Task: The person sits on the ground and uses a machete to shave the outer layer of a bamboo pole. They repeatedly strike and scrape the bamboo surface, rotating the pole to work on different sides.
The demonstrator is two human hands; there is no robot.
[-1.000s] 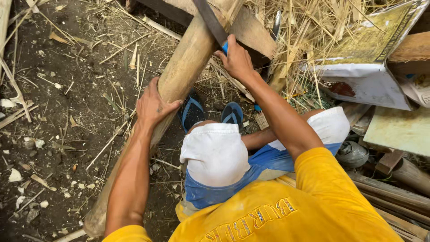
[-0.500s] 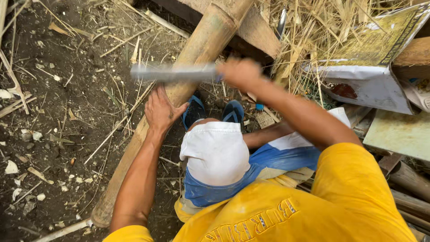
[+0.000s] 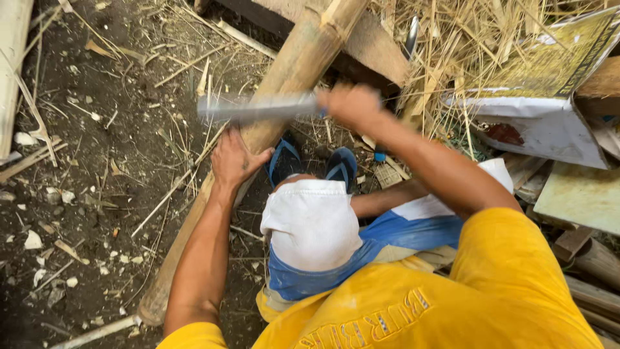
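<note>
A bamboo pole [image 3: 284, 84] is laid slanting across the dirt ground [image 3: 97, 161]. It is pressed by the spread left hand [image 3: 234, 161]. A blurred blade [image 3: 258, 106] is gripped in the closed right hand [image 3: 352, 103], crossing over the pole just above the left hand.

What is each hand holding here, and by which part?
The right hand grips a long blade by its handle end. The left hand presses on the bamboo pole at mid-length, steadying it.

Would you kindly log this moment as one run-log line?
left hand: pressed on bamboo pole | right hand: gripping blade, motion-blurred across pole | ground: dirt, chips, straw
</note>
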